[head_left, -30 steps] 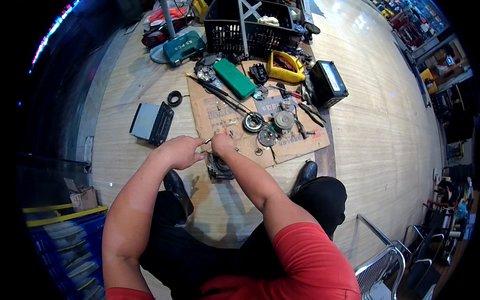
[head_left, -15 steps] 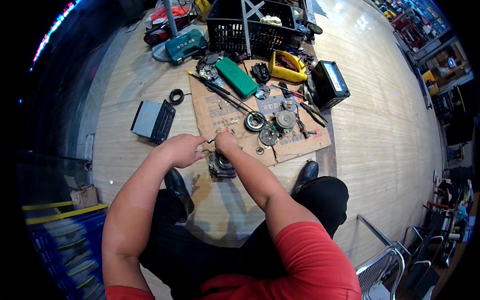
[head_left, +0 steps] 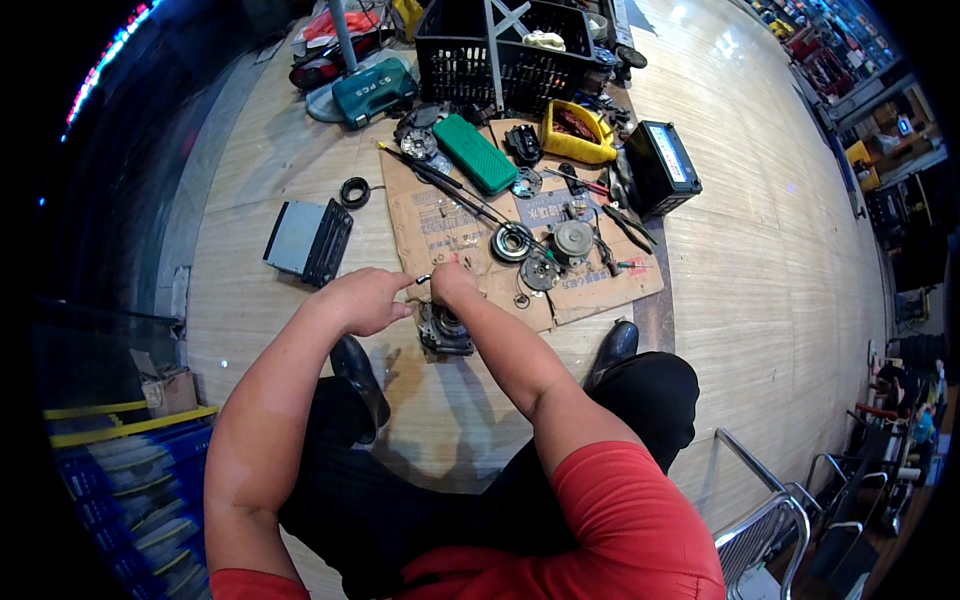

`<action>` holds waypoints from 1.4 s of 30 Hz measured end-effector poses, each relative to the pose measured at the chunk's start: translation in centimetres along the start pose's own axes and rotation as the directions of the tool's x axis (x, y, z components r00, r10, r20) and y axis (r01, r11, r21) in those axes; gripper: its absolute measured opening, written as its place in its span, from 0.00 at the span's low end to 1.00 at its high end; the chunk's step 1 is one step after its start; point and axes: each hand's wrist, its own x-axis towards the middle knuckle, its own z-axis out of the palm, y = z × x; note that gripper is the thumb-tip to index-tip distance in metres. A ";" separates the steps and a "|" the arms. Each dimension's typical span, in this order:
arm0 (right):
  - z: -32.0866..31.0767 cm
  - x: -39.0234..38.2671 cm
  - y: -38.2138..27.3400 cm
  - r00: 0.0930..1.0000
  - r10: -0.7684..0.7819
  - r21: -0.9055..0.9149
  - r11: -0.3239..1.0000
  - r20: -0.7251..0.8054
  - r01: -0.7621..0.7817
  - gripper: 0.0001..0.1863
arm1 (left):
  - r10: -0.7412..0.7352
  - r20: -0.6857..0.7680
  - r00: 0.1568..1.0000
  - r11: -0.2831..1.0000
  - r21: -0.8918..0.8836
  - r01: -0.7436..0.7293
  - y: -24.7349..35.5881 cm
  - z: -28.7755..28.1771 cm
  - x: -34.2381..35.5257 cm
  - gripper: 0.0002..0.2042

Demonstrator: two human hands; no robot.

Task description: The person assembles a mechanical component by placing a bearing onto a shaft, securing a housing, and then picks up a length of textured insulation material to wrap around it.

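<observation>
A grey metal housing, a machine part with a round opening, sits between my boots at the near edge of the cardboard. Over its far side is my right hand, fingers curled closed; what they grip is hidden under the hand. A short shiny metal piece sticks out to the left of those fingers. My left hand hovers left of the housing, its index finger stretched toward that shiny piece and its thumb apart. Whether the fingertip touches the piece I cannot tell.
On the cardboard lie a ringed pulley, a round clutch plate, a grey motor-like part, pliers and a green case. A car battery stands right, a car stereo left, a black crate behind.
Both hands keep almost the same place and pose. The whole view has shifted very slightly; nothing is visibly picked up or let go.
</observation>
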 end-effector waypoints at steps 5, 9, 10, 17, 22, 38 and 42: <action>0.1 0.0 0.1 1.000 -0.020 -0.029 0.999 -0.004 0.020 0.15 | 0.016 -0.010 1.000 1.000 0.004 -0.016 0.1 0.1 0.1 0.25; -0.5 -0.7 -0.7 0.997 -0.069 -0.086 0.994 0.023 0.071 0.15 | 0.017 -0.026 1.000 1.000 0.016 -0.017 -0.2 0.4 0.1 0.25; -0.7 -0.9 -1.0 0.997 -0.074 -0.088 0.993 0.030 0.076 0.15 | 0.009 -0.021 1.000 1.000 0.013 -0.008 -0.3 0.5 0.0 0.25; 0.4 0.8 -0.1 0.993 -0.062 -0.011 0.998 -0.098 0.061 0.13 | 0.020 -0.013 1.000 1.000 0.021 -0.020 -0.2 -0.1 0.1 0.25; -1.8 3.9 5.6 0.951 0.025 0.125 0.992 -0.307 0.014 0.13 | 0.010 -0.055 0.998 1.000 -0.012 -0.010 0.0 -0.8 -0.9 0.25; 5.1 5.4 14.3 0.938 0.212 0.299 0.946 -0.274 -0.126 0.12 | 0.096 -0.046 0.994 0.993 -0.062 -0.099 0.0 -0.5 -2.7 0.25; 5.5 6.3 13.3 0.938 0.286 0.329 0.920 -0.194 -0.213 0.13 | 0.073 -0.025 0.997 0.994 -0.075 -0.074 -0.4 -0.2 -2.6 0.24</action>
